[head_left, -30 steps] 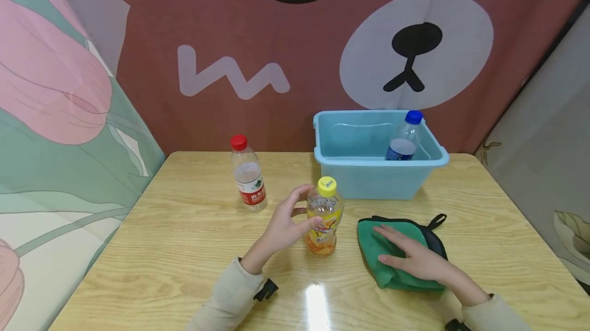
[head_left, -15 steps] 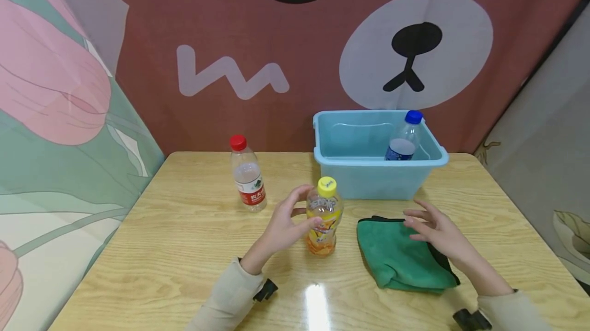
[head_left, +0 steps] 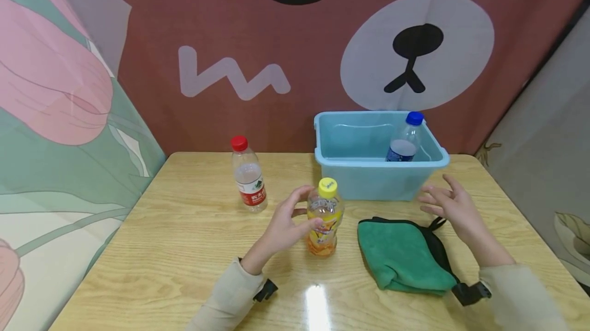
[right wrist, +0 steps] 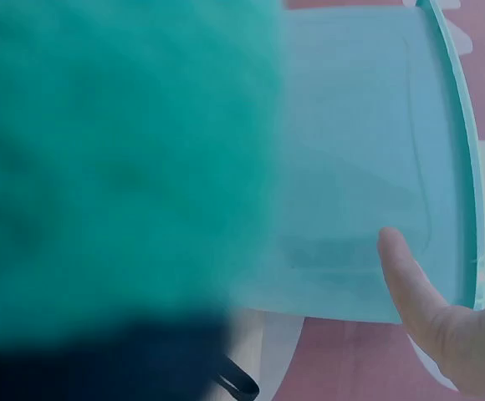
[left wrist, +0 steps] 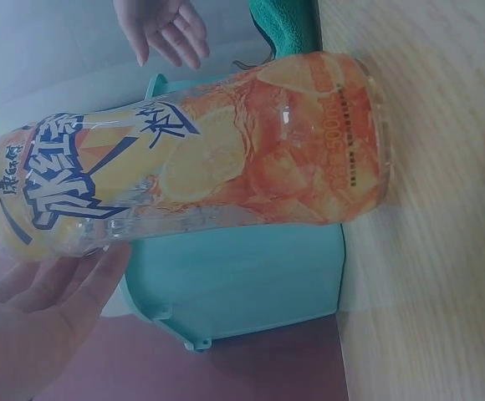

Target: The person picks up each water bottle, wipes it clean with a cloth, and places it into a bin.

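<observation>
My left hand (head_left: 285,228) grips an iced tea bottle (head_left: 324,218) with a yellow cap, thumb on its near side and fingers behind. The bottle stands upright, and its orange fruit label fills the left wrist view. My right hand (head_left: 461,215) is raised, its fingers loosely bent and holding nothing, between the folded green cloth (head_left: 401,256) and the bin's right corner. The cloth has a dark edge and a small loop, and lies flat on the table. In the right wrist view the cloth (right wrist: 117,167) looms blurred beside the thumb (right wrist: 422,292).
A light blue plastic bin (head_left: 369,182) stands at the back of the wooden table (head_left: 175,249). Inside it leans a blue-capped bottle (head_left: 402,147). A red-capped water bottle (head_left: 250,182) stands to the left. A printed curtain (head_left: 258,116) hangs behind.
My right hand has lifted off the green cloth and moved right and toward the back, near the bin's corner. The left hand and its bottle stay in place.
</observation>
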{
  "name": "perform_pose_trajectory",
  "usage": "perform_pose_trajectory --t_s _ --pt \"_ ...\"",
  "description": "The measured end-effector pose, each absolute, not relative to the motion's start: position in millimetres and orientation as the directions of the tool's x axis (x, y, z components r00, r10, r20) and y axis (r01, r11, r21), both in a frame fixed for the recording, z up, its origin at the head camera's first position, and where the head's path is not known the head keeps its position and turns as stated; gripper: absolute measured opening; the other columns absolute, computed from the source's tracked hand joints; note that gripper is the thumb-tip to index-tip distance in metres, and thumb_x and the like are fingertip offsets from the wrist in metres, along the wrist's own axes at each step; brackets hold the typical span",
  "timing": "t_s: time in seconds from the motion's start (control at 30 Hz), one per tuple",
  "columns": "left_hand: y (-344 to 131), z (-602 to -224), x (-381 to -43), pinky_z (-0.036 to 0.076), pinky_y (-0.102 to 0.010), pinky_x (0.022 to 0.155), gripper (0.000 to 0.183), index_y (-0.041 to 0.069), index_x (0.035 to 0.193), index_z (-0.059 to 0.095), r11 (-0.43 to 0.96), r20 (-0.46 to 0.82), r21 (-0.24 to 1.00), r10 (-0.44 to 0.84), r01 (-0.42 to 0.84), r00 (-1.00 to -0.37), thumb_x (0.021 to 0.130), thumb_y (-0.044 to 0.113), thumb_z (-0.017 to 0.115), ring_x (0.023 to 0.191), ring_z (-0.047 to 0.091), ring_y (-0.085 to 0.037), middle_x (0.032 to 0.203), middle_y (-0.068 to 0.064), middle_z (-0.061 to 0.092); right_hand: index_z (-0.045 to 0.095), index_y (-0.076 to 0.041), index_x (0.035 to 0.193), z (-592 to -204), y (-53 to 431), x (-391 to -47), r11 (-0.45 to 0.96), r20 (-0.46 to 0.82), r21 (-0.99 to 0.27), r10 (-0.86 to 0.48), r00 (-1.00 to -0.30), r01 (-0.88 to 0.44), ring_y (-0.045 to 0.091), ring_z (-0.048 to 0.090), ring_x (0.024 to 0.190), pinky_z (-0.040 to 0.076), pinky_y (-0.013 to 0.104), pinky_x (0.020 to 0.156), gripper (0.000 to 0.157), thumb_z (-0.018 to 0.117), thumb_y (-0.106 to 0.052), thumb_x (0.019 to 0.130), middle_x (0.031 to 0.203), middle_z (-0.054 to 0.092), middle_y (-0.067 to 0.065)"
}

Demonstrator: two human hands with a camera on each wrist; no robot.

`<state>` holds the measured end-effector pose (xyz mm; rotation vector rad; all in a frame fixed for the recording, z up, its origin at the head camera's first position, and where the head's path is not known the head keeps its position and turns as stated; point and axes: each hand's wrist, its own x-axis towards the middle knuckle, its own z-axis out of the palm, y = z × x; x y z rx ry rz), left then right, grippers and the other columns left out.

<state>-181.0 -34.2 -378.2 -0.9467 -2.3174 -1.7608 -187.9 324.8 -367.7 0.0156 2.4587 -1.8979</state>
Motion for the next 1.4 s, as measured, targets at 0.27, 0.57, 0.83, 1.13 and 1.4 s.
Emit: perform_pose_trajectory --t_s 0.27,0.57,0.83,1.13,1.4 --pt "-29 -378 -180 0.051 -0.035 0.082 0.059 -0.005 0.128 0.040 0.133 0.444 0.832 0.422 0.539 -0.790 0.077 0.000 0.070 0.112 0.050 -0.031 0.122 -0.019 0.052 -0.010 -0.005 0.144 -356 330 -205 -0.011 -0.036 -0.999 0.039 -0.999 0.036 0.008 0.065 0.076 0.056 0.030 0.065 0.083 0.047 -0.036 0.092 0.095 0.055 -0.002" --pt "-20 -357 -180 0.051 -0.032 0.083 0.066 -0.001 0.135 0.035 0.113 0.502 0.788 0.452 0.605 -0.738 0.078 -0.001 0.069 0.113 0.049 -0.030 0.124 -0.019 0.051 -0.004 0.001 0.144 -348 339 -220 -0.090 -0.140 -0.987 0.034 -0.990 0.136 0.012 0.065 0.076 0.055 0.030 0.066 0.079 0.043 -0.038 0.093 0.088 0.058 -0.002" --pt "-12 -329 -187 0.051 -0.028 0.082 0.067 0.000 0.138 0.032 0.047 0.616 0.683 0.498 0.729 -0.610 0.087 0.033 0.059 0.111 0.051 -0.028 0.130 -0.020 0.046 -0.002 0.003 0.143 -343 340 -224 -0.071 -0.171 -0.983 0.032 -0.985 0.169 0.012 0.065 0.075 0.055 0.032 0.070 0.077 0.043 -0.035 0.094 0.084 0.061 -0.004" --pt "2 -281 -206 0.052 -0.028 0.078 0.071 -0.007 0.135 0.033 -0.030 0.713 0.585 0.494 0.810 -0.497 0.087 0.041 0.056 0.106 0.054 -0.026 0.118 -0.022 0.052 0.000 0.004 0.143 -337 342 -226 -0.066 -0.194 -0.979 0.003 -0.981 0.193 0.012 0.065 0.078 0.055 0.032 0.070 0.074 0.043 -0.032 0.095 0.084 0.062 -0.006" --pt "12 -241 -227 0.054 -0.029 0.073 0.086 -0.006 0.134 0.034 -0.017 0.752 0.553 0.441 0.833 -0.490 0.081 0.060 0.049 0.099 0.057 -0.021 0.111 -0.020 0.056 0.001 0.007 0.142 -336 342 -225 -0.020 -0.192 -0.981 -0.002 -0.981 0.192 0.012 0.065 0.080 0.054 0.034 0.074 0.071 0.040 -0.031 0.096 0.085 0.062 -0.006"
